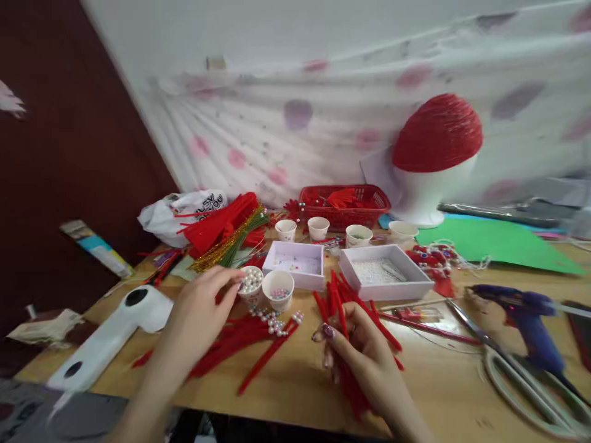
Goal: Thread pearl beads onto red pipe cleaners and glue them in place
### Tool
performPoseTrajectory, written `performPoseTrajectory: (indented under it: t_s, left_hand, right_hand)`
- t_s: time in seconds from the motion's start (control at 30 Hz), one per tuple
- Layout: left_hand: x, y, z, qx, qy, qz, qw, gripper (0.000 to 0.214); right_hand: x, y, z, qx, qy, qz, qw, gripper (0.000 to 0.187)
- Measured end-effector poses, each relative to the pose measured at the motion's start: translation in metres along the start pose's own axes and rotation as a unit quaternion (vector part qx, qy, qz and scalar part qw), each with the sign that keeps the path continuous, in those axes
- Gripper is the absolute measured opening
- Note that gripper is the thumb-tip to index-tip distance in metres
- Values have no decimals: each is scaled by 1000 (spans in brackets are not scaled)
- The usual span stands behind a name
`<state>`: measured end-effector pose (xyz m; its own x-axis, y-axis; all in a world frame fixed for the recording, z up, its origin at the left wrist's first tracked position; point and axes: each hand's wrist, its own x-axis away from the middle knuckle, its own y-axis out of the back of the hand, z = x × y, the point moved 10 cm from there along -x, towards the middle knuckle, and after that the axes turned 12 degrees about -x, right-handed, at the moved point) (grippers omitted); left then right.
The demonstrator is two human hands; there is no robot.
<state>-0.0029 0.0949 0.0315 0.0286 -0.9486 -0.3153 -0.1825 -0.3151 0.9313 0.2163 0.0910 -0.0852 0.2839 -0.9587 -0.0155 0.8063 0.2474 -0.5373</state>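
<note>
My right hand point(357, 351) is closed around a bundle of red pipe cleaners point(339, 301) that fans out above my fingers over the wooden table point(438, 381). My left hand point(203, 311) reaches to the paper cup of white pearls point(252, 283), its fingertips pinched together at the cup's rim; what they pinch is too small to make out. Beside it stands a second cup with pastel beads point(278, 290). More loose red pipe cleaners point(249, 344) and a pearl-trimmed piece point(274, 320) lie between my hands.
Two shallow white boxes point(295, 263) point(385, 271), several paper cups point(318, 227), a red basket point(344, 206) and a foam head with a red cap point(436, 154) stand behind. Blue glue gun point(526, 320) and scissors point(517, 375) at right; white device point(111, 332) at left; green sheet point(498, 243).
</note>
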Motion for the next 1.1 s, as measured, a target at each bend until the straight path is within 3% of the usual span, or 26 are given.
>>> performPoseTrajectory:
  t_s: [0.1,0.17,0.37,0.5,0.6,0.93,1.1]
  left_hand:
    - [-24,-21,-13,-29,-86,102,991,31]
    - [-34,-33,-15,-51,-114,139,982,32]
    - [-46,-59,-11,-86,-115,156,977,34]
    - [-51,-59,-11,-93,-106,160,977,23]
    - [-55,-58,-9,-83,-105,163,977,18]
    - [-50,-55,-4,-14,-95,163,982,13]
    - [-50,-50,-1,20,-81,158,984,12]
  right_hand:
    - [1,0,9,11,6,-7,1000,38]
    - [0,2,14,21,13,-14,1000,38]
    - [-8,21,20,-24,15,-48,998,32]
    - [-10,40,20,-137,13,-128,982,37]
    - [-10,45,24,-164,25,-160,973,39]
    - [-7,34,18,-119,20,-108,987,32]
    - [-2,38,23,-75,29,-128,989,32]
